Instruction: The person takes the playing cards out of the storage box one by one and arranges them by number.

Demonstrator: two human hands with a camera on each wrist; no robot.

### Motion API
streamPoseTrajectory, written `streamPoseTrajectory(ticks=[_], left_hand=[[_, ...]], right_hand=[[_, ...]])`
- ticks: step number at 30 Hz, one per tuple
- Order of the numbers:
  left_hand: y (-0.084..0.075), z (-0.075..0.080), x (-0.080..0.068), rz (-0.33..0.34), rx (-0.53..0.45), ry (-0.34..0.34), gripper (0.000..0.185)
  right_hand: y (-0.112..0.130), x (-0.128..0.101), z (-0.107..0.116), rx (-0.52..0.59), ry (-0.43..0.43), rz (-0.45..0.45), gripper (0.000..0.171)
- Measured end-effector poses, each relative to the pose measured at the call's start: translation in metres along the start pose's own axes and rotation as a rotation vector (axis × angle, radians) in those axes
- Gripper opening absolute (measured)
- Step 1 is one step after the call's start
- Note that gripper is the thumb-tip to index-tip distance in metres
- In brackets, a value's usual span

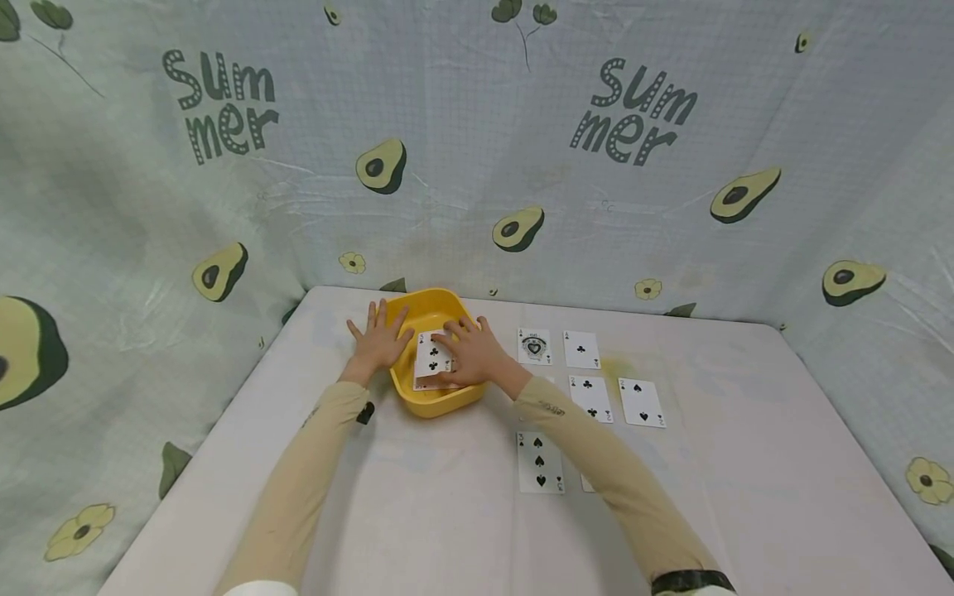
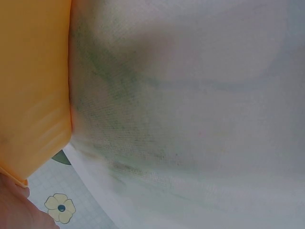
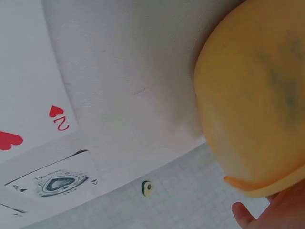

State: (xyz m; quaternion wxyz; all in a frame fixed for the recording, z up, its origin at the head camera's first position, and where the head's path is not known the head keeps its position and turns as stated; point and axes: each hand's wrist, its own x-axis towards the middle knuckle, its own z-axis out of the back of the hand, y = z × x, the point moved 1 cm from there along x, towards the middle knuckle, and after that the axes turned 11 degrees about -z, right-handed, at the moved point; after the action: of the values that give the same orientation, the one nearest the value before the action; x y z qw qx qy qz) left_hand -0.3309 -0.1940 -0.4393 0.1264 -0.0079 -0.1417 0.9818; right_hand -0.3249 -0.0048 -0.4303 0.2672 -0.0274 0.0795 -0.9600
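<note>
Hands at the square yellow plastic basin [image 1: 431, 401]
The right hand [image 1: 471, 354] pinches white playing cards [image 1: 432, 362] inside; at 9 o'clock, the left hand [image 1: 378, 338] rests flat, fingers spread, on the rim.

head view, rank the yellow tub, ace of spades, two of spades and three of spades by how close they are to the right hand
1. Yellow tub: the right hand reaches over its rim.
2. Ace of spades: just right of that hand.
3. Three of spades: nearer the person, by the forearm.
4. Two of spades: farthest right.

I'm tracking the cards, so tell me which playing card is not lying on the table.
The club card under the right hand: it alone sits in the yellow plastic tub; the others lie flat on the white table.
</note>
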Motion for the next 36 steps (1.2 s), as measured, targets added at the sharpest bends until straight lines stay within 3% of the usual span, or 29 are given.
streamPoseTrajectory(ticks=[10,19,30,36], left_hand=[[0.0,0.003,0.0,0.013,-0.016,0.007,0.057],[-0.001,0.003,0.0,0.01,-0.027,-0.003,0.057],[-0.001,0.002,-0.002,0.0,-0.028,0.012,0.057],[-0.001,0.001,-0.002,-0.003,-0.029,0.004,0.056]], right_hand=[[-0.018,-0.015,0.007,0.052,-0.1,0.021,0.065],[-0.028,-0.031,0.008,0.059,-0.095,0.022,0.068],[-0.049,-0.067,0.009,0.078,-0.193,0.068,0.072],[-0.059,-0.09,0.003,0.092,-0.2,0.068,0.073]])
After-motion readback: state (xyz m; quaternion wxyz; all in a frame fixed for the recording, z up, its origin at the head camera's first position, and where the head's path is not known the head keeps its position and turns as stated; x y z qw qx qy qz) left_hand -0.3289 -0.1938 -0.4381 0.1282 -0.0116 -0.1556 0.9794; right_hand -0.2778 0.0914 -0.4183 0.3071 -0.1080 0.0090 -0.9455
